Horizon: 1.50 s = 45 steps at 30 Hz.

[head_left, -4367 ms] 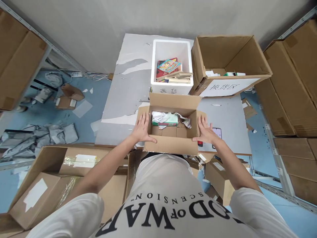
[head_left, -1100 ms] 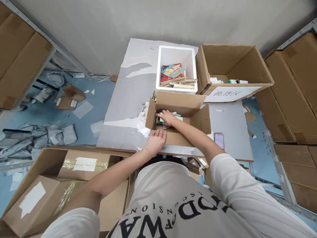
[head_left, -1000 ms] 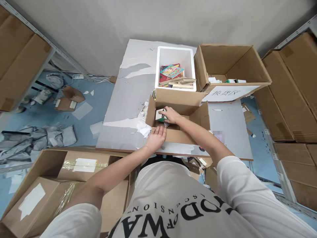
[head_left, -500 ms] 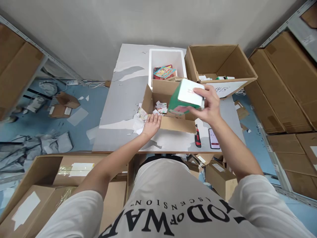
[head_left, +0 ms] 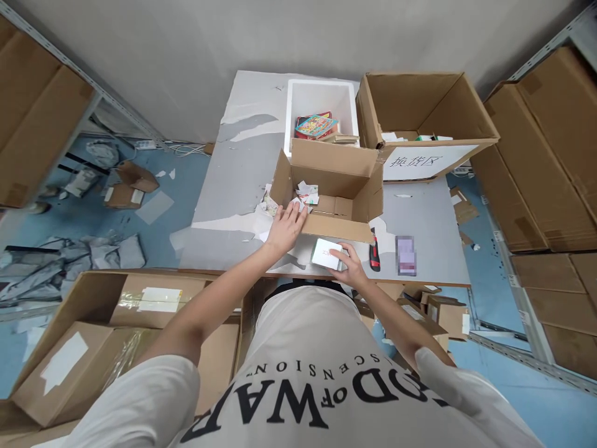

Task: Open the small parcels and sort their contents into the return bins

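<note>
In the head view, my right hand [head_left: 349,264] is closed around a small box with a white top [head_left: 325,254], low over the table's front edge. My left hand [head_left: 285,227] lies with fingers stretched on the front left flap of an open cardboard box [head_left: 338,225]. Torn paper scraps [head_left: 308,193] lie inside that box at its left, near my left fingertips. More crumpled paper [head_left: 265,214] is heaped just outside its left side. A red and black utility knife [head_left: 374,254] lies right of the held box.
A white foam bin [head_left: 321,93] with colourful flat packs [head_left: 316,126] stands behind the open box. A large carton [head_left: 420,149] with a handwritten label is at the back right. A phone [head_left: 405,256] lies on the table [head_left: 219,193]. Cartons [head_left: 84,367] stand beside me at left.
My right hand has brought the white and green box from above the open carton down to the table's front edge. My left hand stays at the carton's front left flap.
</note>
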{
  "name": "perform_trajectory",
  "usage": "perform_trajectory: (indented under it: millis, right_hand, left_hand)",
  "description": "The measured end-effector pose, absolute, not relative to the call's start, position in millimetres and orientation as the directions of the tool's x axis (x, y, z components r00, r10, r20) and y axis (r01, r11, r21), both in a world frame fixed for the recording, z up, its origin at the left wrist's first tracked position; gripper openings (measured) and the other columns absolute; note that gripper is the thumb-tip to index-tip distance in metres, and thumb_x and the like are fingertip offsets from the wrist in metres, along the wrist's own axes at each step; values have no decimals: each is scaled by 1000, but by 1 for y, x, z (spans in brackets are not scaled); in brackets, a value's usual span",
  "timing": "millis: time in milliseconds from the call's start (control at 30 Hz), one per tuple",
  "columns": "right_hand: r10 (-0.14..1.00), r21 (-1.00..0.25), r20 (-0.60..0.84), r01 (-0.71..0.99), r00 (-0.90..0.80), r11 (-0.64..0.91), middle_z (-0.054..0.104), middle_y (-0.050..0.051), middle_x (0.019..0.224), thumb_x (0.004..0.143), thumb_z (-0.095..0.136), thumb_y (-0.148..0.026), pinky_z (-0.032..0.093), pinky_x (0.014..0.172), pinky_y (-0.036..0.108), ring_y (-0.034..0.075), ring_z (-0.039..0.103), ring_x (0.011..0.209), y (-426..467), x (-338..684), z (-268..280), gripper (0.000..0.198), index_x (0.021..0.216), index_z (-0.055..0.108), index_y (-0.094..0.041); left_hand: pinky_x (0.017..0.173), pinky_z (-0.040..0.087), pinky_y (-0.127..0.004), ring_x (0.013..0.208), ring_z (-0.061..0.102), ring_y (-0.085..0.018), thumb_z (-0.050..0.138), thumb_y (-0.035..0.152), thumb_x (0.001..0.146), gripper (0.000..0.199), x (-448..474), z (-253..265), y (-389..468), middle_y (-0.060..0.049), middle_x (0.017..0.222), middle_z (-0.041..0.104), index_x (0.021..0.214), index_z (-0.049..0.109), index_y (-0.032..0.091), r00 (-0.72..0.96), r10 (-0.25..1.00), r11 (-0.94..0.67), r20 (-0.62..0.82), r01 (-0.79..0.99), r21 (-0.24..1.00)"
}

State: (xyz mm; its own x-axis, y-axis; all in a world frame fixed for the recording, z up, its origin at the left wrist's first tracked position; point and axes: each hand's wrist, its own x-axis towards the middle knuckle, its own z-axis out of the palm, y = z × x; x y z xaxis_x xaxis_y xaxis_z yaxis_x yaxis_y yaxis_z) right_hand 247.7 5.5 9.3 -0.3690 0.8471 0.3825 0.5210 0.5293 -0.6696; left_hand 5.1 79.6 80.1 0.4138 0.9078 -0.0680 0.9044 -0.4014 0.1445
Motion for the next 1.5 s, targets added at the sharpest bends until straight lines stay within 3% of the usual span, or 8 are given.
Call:
perform_trajectory:
  millis: [233, 467, 800, 1000, 1133, 1233, 1333, 1500]
  right_hand:
    - [871, -708, 272, 527, -409, 469, 45, 16, 120, 78, 66, -30, 48, 96, 46, 29, 50, 119, 19, 245, -32, 44, 120, 56, -22]
    - [839, -680, 133, 567, -528, 465, 46, 17, 130, 79, 64, -42, 46, 97, 41, 27, 48, 122, 26, 253, 4, 49, 120, 51, -18]
    - [988, -673, -75, 737, -138, 51, 66, 5, 78, 91, 40, -45, 45, 67, 32, 23, 62, 71, 65, 239, 24, 31, 103, 55, -20]
    - [978, -778, -207, 609, -14, -156, 66, 6, 79, 84, 50, -53, 46, 68, 33, 22, 62, 72, 85, 231, -9, 41, 105, 54, -17]
    - [998, -718, -2, 695, 61, -44, 63, 12, 102, 87, 49, -46, 46, 81, 36, 24, 60, 90, 75, 237, 0, 37, 108, 54, -17]
    - [971, -586, 142, 774, -192, 239, 59, 12, 108, 91, 44, -34, 42, 88, 37, 24, 55, 103, 57, 244, 17, 25, 103, 60, -19]
    - [887, -471, 43, 774, -459, 423, 63, 10, 105, 90, 48, -23, 39, 88, 37, 24, 55, 100, 43, 250, 28, 21, 102, 65, -21]
    - [905, -412, -85, 842, -416, 348, 68, 10, 104, 86, 57, -25, 37, 84, 36, 26, 56, 97, 38, 246, 37, 25, 110, 61, -18]
  left_hand:
    - [105, 43, -43, 121, 55, -28, 62, 34, 78, 61, 0, 40, -8, -14, 130, 58, 135, 47, 17, 290, 957, -215, -4, 719, 661]
    - [108, 37, -49, 134, 41, -34, 85, 47, 53, 113, 29, -21, 33, -19, 146, 41, 146, 28, 17, 383, 923, -126, -38, 395, 910]
    - [104, 41, -52, 128, 48, -34, 85, 50, 54, 123, 30, -28, 36, -23, 138, 44, 147, 10, 17, 435, 898, -254, 66, 390, 885]
    - [100, 44, -52, 133, 40, -35, 66, 61, 73, 77, 27, -9, 40, -19, 149, 26, 135, 40, 23, 602, 787, -506, 138, 500, 703]
    - [100, 44, -49, 126, 48, -32, 51, 54, 87, 51, 35, 13, 43, -15, 148, 28, 128, 50, 25, 580, 814, -479, 29, 643, 598]
    - [91, 50, -44, 117, 56, -30, 52, 57, 84, 52, 52, 22, 43, -14, 144, 33, 124, 50, 24, 415, 908, -314, -53, 760, 570]
    - [84, 52, -42, 106, 61, -29, 63, 55, 75, 56, 70, 29, 44, -12, 128, 48, 119, 48, 23, 274, 951, -160, -142, 831, 532]
    - [85, 50, -42, 101, 62, -28, 59, 29, 77, 42, 75, 39, 45, -10, 109, 61, 115, 46, 21, 241, 954, -95, -180, 809, 580]
